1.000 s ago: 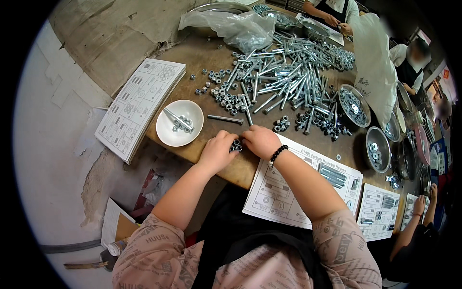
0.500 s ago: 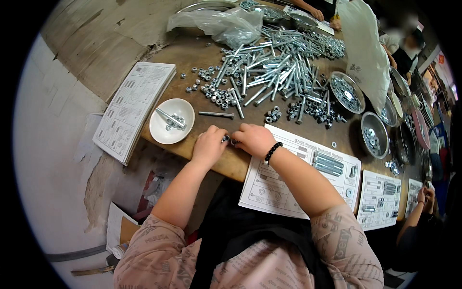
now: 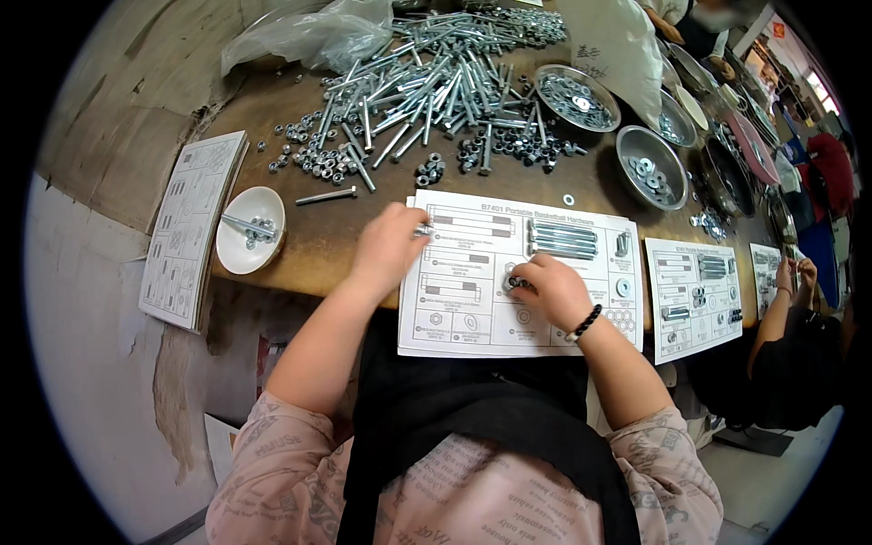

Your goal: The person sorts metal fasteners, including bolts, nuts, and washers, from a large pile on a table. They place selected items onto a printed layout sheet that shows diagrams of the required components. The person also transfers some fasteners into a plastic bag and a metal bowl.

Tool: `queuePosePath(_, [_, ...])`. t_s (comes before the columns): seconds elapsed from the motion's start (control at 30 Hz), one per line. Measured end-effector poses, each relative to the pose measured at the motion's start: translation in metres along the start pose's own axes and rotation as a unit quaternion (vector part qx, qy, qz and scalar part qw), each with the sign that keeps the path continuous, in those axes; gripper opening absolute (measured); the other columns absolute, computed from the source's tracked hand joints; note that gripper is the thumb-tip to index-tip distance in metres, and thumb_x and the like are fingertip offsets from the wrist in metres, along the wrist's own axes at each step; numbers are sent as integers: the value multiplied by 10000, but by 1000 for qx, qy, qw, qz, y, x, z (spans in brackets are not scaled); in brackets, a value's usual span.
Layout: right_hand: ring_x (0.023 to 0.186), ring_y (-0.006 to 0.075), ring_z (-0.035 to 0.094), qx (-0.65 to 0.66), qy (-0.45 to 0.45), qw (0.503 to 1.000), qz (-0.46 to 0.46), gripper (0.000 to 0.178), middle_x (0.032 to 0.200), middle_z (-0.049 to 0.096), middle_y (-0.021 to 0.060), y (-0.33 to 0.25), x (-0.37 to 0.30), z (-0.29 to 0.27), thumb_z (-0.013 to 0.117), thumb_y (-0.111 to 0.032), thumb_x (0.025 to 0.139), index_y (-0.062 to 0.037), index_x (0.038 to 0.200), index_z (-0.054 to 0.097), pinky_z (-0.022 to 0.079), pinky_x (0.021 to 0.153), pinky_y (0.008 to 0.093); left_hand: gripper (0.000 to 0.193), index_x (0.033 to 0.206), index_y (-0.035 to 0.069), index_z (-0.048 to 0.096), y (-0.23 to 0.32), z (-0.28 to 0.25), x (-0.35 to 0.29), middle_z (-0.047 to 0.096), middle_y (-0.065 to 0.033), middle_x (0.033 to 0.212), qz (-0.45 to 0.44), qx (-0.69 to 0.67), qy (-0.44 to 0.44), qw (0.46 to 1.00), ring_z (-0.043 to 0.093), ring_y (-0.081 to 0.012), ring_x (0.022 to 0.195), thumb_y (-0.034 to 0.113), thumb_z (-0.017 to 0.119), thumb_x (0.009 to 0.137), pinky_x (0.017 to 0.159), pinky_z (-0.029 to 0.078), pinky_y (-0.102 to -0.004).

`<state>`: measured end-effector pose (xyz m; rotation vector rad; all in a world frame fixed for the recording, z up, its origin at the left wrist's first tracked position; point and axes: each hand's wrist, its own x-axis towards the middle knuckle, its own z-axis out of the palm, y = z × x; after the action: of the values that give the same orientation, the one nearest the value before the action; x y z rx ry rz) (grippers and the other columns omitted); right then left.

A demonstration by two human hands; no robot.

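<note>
My left hand [image 3: 386, 243] is closed around small metal nuts [image 3: 421, 230] at the left edge of a printed parts sheet [image 3: 568, 342]. Over the middle of that sheet, my right hand [image 3: 556, 292] pinches a few nuts [image 3: 519, 282] close to the paper; the fingers partly hide them. Several long bolts [image 3: 563, 240] lie side by side on the sheet's upper part. To their right are a short metal piece [image 3: 622, 243] and a flat washer [image 3: 624, 288]. A single bolt [image 3: 327, 195] rests on the table left of my left hand.
A large bolt pile [image 3: 436, 82] and loose nuts [image 3: 331, 163] cover the table's far side. A white bowl [image 3: 245, 265] holds nuts and a bolt. Steel bowls [image 3: 627, 145] of washers stand right. Another sheet stack [image 3: 173, 272] is left; a co-worker's hands [image 3: 799, 270] are far right.
My right hand has moved from beside my left hand at the table edge onto the sheet's middle, carrying nuts. My left hand is now at the sheet's left edge. The view has shifted right.
</note>
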<state>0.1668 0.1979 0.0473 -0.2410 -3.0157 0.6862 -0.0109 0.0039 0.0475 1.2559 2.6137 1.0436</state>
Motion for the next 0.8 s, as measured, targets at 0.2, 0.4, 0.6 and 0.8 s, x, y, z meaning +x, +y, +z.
queuePosePath(0.2, [788,278,557,32,59,996,59,307,842,549,91,-7,-11,6,705,-200,670,-82,926,583,465,669,361,198,930,88,586,32,67,13,538,-90,879,104,20,-88,990,547,-286,846,130,619,739,754,426,-390])
queuePosePath(0.4, [782,291,559,50,71,992,95,360,832,549,101,10,-17,11,708,-218,667,-81,971,574,465,669,375,309,1022,81,577,53,81,14,530,-102,953,149,-8,-160,976,546,-286,869,155,641,729,775,436,-370])
queuePosePath(0.6, [780,288,564,56,73,991,98,404,813,551,96,9,-15,9,703,-231,670,-115,1034,572,465,659,382,468,1073,66,531,57,75,5,511,-93,989,154,-35,-178,971,529,-257,894,180,705,654,798,422,-364])
queuePosePath(0.8, [780,283,567,51,64,992,95,402,819,552,88,9,-15,8,700,-241,673,-135,1038,568,464,657,373,464,1054,64,527,56,79,3,514,-95,958,146,-55,-168,973,530,-248,855,154,713,639,781,420,-360])
